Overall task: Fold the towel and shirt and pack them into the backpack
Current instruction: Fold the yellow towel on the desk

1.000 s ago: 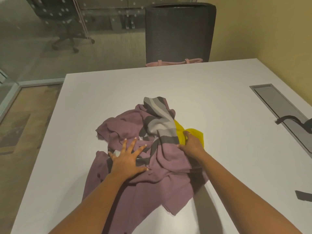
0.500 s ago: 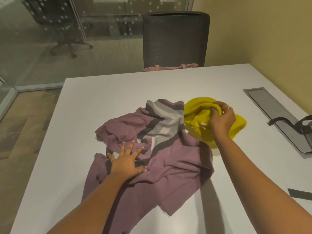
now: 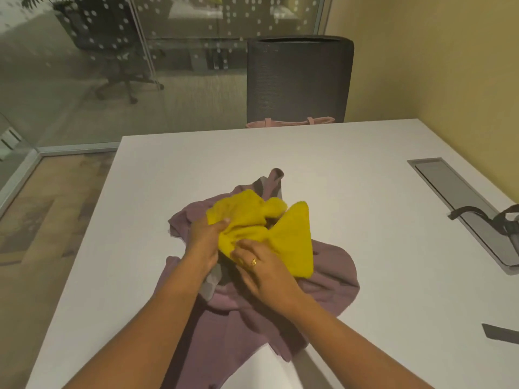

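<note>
- The yellow towel [image 3: 269, 234], right of the purple shirt [image 3: 331, 276] 0.5 s ago, now sits bunched on it, mid-table.
- Left hand [image 3: 205, 242] and right hand [image 3: 261, 268] both clutch its near-left edge.
- Towel folding likely starts; nothing is packed yet.

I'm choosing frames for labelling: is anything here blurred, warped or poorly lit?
Head view: the yellow towel is motion-smeared at its top lobe, and the left hand and right hand gripping it look slightly soft. Head view: the wide-angle lens tilts the glass wall uprights. Head view: warm, dim light, soft shadows under the forearms on the shirt, no harsh glare.
</note>
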{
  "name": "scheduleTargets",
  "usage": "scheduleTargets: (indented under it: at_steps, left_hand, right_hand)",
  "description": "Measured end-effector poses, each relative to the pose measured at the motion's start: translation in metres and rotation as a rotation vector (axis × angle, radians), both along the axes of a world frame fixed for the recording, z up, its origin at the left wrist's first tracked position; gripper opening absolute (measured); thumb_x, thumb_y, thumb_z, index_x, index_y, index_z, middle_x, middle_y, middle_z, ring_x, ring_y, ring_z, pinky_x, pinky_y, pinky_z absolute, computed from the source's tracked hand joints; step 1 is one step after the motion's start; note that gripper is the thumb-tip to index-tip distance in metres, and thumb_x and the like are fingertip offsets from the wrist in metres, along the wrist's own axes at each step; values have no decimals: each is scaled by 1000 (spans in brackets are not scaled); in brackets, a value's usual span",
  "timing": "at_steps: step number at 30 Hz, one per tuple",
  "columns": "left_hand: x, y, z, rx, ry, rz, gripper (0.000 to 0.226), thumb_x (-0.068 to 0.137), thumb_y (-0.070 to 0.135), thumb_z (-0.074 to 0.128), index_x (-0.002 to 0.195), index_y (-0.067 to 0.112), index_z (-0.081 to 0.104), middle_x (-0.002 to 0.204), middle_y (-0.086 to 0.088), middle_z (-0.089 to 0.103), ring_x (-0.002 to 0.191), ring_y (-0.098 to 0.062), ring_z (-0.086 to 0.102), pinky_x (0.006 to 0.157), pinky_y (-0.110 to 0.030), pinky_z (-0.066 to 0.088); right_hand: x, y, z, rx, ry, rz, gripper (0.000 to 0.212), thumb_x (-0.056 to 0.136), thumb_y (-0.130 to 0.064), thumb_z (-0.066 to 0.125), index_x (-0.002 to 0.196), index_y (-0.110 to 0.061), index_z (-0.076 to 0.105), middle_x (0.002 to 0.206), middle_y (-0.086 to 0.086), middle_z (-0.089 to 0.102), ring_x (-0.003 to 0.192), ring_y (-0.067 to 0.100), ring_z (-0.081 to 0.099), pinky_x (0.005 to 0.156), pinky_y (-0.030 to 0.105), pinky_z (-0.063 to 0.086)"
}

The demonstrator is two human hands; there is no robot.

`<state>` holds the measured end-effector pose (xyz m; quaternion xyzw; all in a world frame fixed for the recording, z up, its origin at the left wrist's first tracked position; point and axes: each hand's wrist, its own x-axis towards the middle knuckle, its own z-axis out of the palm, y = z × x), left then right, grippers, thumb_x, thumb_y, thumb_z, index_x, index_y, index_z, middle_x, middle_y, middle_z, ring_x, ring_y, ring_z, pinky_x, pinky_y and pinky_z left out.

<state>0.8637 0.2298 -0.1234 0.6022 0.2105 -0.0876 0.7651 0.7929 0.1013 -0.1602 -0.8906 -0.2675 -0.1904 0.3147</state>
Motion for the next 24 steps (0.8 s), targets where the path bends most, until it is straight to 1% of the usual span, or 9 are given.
scheduleTargets:
  at_steps: [2, 4, 7, 10, 13, 15, 18, 22, 24]
  left_hand:
    - [5, 17, -5, 49, -60, 116, 47, 83, 4, 64, 128, 2, 51, 127, -20, 56, 111, -36, 57, 99, -51, 45]
    - [9, 29, -2, 55, -130, 197, 45, 84, 3, 62, 128, 2, 51, 127, -17, 56, 112, -32, 57, 100, -49, 44]
    - [12, 39, 13, 133, -216, 237, 42, 86, 3, 60, 127, 2, 51, 126, -16, 57, 110, -30, 57, 99, -44, 45]
    - [17, 49, 23, 319, -292, 311, 38, 87, 6, 60, 124, 2, 54, 124, -17, 58, 111, -32, 57, 100, -45, 45]
    - [24, 60, 36, 486, -363, 365, 30, 88, 6, 59, 117, -1, 57, 118, -19, 61, 106, -30, 58, 99, -45, 46]
    - [26, 64, 41, 579, -397, 312, 22, 88, 5, 57, 108, -1, 60, 110, -21, 63, 98, -30, 58, 94, -43, 47]
    - [22, 63, 45, 711, -451, 216, 7, 88, 2, 54, 89, -2, 60, 88, -24, 62, 81, -22, 50, 75, -34, 42]
    - [15, 55, 43, 828, -511, 127, 23, 82, -11, 46, 68, 6, 44, 53, -4, 37, 58, -18, 32, 56, -28, 22]
    - [13, 53, 41, 903, -531, 87, 24, 79, -15, 42, 66, 6, 41, 51, 1, 31, 52, -14, 28, 52, -32, 19]
  right_hand:
    - [-3, -6, -14, -155, -59, 64, 16, 91, -16, 52, 99, -4, 59, 103, 16, 60, 90, 24, 47, 74, 30, 41]
    - [-7, -16, -31, -355, -58, 135, 17, 91, -25, 52, 93, -9, 59, 103, 10, 60, 93, 24, 51, 73, 34, 43]
    - [-11, -36, -49, -647, 126, 78, 42, 88, -57, 37, 109, -29, 61, 127, 2, 57, 116, 22, 56, 92, 43, 43]
    - [-11, -56, -47, -785, 411, -72, 55, 89, -68, 15, 125, -46, 50, 138, -2, 51, 123, 21, 53, 87, 59, 45]
    - [-6, -77, -48, -790, 543, -86, 73, 77, -75, -6, 139, -50, 23, 156, -2, 20, 143, 26, 19, 101, 72, 22]
    - [-2, -94, -50, -710, 651, -116, 91, 60, -81, -17, 142, -51, 8, 158, -6, -1, 146, 20, -5, 107, 67, 6]
    - [10, -119, -46, -707, 696, -227, 109, 44, -87, -28, 141, -53, 6, 158, -9, -4, 146, 18, -5, 107, 66, 9]
    - [23, -161, -45, -695, 805, -359, 78, 71, -85, 5, 142, -52, 9, 158, -10, -4, 146, 19, 0, 111, 60, 18]
    - [28, -184, -51, -665, 811, -408, 93, 59, -92, -4, 142, -51, 10, 158, -7, -1, 146, 20, 3, 113, 55, 20]
